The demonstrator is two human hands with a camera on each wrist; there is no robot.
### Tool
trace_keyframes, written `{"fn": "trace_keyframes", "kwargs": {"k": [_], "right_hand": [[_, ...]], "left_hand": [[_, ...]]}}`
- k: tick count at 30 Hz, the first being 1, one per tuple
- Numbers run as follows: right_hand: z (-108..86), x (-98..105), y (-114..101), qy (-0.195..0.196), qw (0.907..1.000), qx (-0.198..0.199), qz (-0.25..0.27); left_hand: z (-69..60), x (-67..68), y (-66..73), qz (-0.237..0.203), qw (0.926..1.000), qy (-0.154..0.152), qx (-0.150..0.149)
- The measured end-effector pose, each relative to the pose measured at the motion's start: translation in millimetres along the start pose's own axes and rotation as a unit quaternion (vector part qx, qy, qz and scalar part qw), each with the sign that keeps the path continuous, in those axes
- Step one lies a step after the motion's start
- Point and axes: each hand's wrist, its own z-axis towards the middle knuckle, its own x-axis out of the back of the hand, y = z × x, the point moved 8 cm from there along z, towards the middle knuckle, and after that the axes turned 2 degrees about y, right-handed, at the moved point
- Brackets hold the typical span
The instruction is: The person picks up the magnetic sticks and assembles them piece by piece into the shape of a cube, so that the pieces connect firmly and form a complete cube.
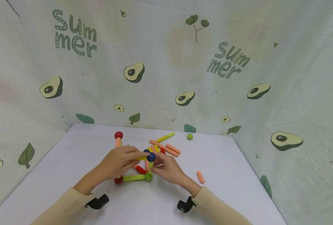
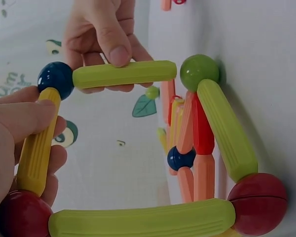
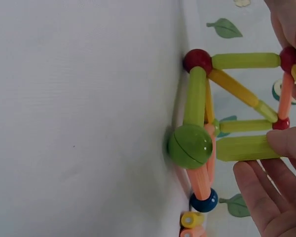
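Note:
My left hand (image 1: 114, 162) grips a yellow stick (image 2: 37, 143) between a blue ball (image 2: 55, 80) and a red ball (image 2: 23, 214). A yellow-green stick (image 2: 126, 74) meets the blue ball, pinched by my right hand (image 2: 103, 34) between thumb and fingers. The stick's other end stands just short of a green ball (image 3: 190, 146), with a small gap in both wrist views. From the green ball, another yellow-green stick (image 1: 134, 177) lies along the table to a second red ball (image 1: 118, 180). A further yellow-green stick (image 2: 143, 218) joins the two red balls in the left wrist view.
Loose orange sticks (image 1: 173, 149) and a yellow one (image 1: 163, 137) lie behind the hands. A small green ball (image 1: 190, 136) is near the table's back edge, and a short orange stick (image 1: 200, 177) lies right of my right hand. Patterned cloth (image 1: 161, 62) hangs behind.

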Motion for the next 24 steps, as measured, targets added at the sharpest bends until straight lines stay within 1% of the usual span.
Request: {"fn": "trace_keyframes", "kwargs": {"k": [6,9,11,13,17,19,24], "right_hand": [[0.3,-3,0,0.0,0.9999,0.013,-0.007],[1.4,-4,-1,0.001,0.9998,0.018,-0.009],[2.5,-4,-1,0.001,0.9998,0.018,-0.012],[4.0,-4,0,0.004,0.9998,0.016,-0.011],[7.2,-3,3,0.015,0.9997,0.012,-0.014],[9.0,-3,5,0.021,0.9995,0.011,-0.019],[13.4,-3,8,0.024,0.9992,0.009,-0.032]], "left_hand": [[2.1,-2.1,-1.6,0.009,0.9997,-0.022,0.011],[2.4,1.8,-3.3,0.014,0.9995,-0.024,0.014],[1.4,7.9,-5.7,0.023,0.9995,-0.014,0.015],[-1.3,16.1,-8.9,0.036,0.9992,0.002,0.019],[-11.5,29.5,-17.1,0.069,0.9963,0.037,0.036],[-17.6,31.6,-20.6,0.078,0.9948,0.043,0.05],[-31.2,28.0,-26.9,0.068,0.9931,0.045,0.084]]}}
